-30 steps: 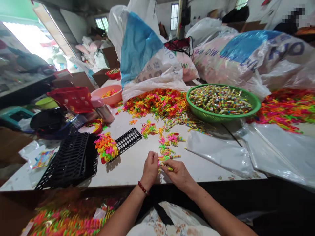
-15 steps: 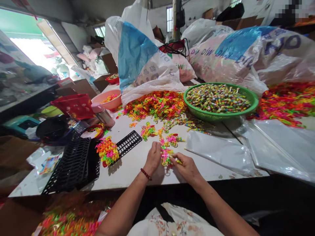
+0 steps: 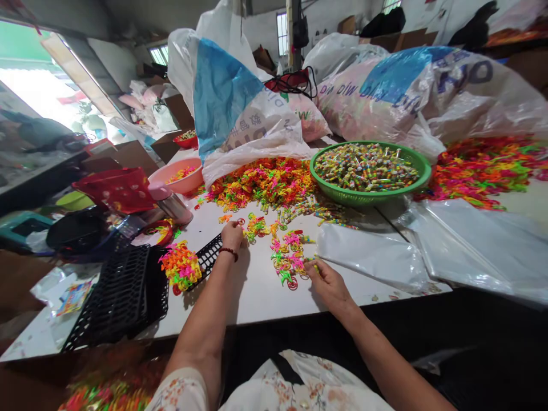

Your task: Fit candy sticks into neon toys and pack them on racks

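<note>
My left hand (image 3: 232, 237) is over the far end of a black slotted plastic rack (image 3: 209, 252), beside a small cluster of colourful plastic pieces (image 3: 256, 225). Its fingers are closed; what they hold, if anything, is hidden. At the rack's near end sits a block of colourful plastic pieces (image 3: 180, 265). My right hand (image 3: 329, 285) pinches a small yellowish striped tube (image 3: 315, 266), mostly covered by the fingers. Just left of it, pink, green and yellow plastic pieces with ring-shaped parts (image 3: 289, 260) lie on the white table (image 3: 261, 297).
Behind lies a heap of bright plastic pieces (image 3: 265, 180), with a green basket (image 3: 370, 197) of small striped tubes to its right. Clear plastic bags (image 3: 372, 257) cover the right side. Stacked black racks (image 3: 115, 291), a flask (image 3: 173, 202) and a pink bowl (image 3: 192, 181) stand left.
My left hand has moved left and away from the pieces in front of me to the rack's far end. My right hand stays near those pieces. The view has turned slightly right.
</note>
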Action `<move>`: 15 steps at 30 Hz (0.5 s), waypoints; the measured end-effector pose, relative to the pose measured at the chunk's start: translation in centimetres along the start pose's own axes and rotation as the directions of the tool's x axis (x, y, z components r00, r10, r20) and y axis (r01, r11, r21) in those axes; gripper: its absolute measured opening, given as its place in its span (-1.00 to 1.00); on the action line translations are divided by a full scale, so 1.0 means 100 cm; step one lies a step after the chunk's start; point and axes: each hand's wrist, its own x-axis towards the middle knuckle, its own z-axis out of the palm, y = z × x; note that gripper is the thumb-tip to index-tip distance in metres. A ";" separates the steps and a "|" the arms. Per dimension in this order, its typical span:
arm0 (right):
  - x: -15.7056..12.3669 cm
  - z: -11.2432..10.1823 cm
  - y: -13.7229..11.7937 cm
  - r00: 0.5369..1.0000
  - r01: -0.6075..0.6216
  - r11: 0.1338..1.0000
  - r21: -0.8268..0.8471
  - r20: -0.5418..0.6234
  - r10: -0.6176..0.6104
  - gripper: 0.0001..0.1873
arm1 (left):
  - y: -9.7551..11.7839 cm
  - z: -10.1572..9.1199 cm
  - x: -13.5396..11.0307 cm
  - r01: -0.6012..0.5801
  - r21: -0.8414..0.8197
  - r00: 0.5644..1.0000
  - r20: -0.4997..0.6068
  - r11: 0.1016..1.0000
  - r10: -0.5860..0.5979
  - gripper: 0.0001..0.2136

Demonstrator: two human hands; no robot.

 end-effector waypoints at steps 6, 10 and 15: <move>-0.002 0.016 0.004 0.989 -0.063 0.984 0.166 0.141 0.040 -0.57 | -0.003 -0.016 -0.028 0.031 0.319 0.999 -0.043 0.947 -0.018 -0.85; -0.009 0.028 0.004 0.985 -0.045 0.987 0.153 0.174 0.018 -0.59 | -0.001 -0.017 -0.030 -0.010 0.534 0.998 -0.041 0.845 0.037 -0.82; -0.021 0.036 0.001 0.977 0.020 0.993 0.114 0.209 -0.043 -0.62 | -0.002 -0.008 -0.026 -0.085 0.695 0.996 0.055 0.714 0.064 -0.82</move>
